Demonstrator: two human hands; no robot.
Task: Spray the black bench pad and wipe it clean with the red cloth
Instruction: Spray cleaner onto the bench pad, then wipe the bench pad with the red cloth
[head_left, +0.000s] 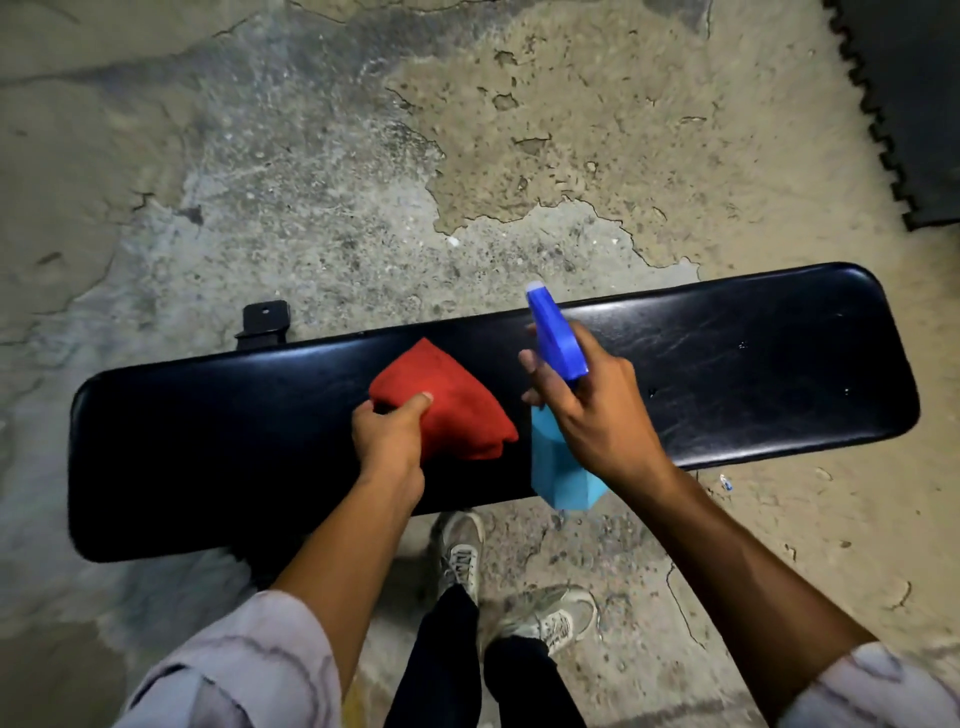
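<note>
- Head view: black bench pad (753, 374) lies long across the picture, from lower left up to upper right, over a rough, patchy concrete floor (311, 182)
- Red cloth (447, 395) sits bunched on the middle of the pad, touching its top
- Left hand (389, 434) is closed on the near edge of the cloth, thumb on top and fingers tucked into the fold
- Right hand (592, 410) is wrapped around the neck of a spray bottle (558, 467), just to the right of the cloth; the bottle is tilted, its dark blue head pointing away from the person and its light blue body toward the near edge of the pad
- A few small specks show on the right half of the pad; whether they are drops I cannot tell
- Black metal bracket (265, 322) sticks out behind the far edge of the pad
- Two pale shoes (462, 556) stand on the floor just by the pad's near side
- Dark mat (914, 104) with a toothed edge fills the upper right corner
</note>
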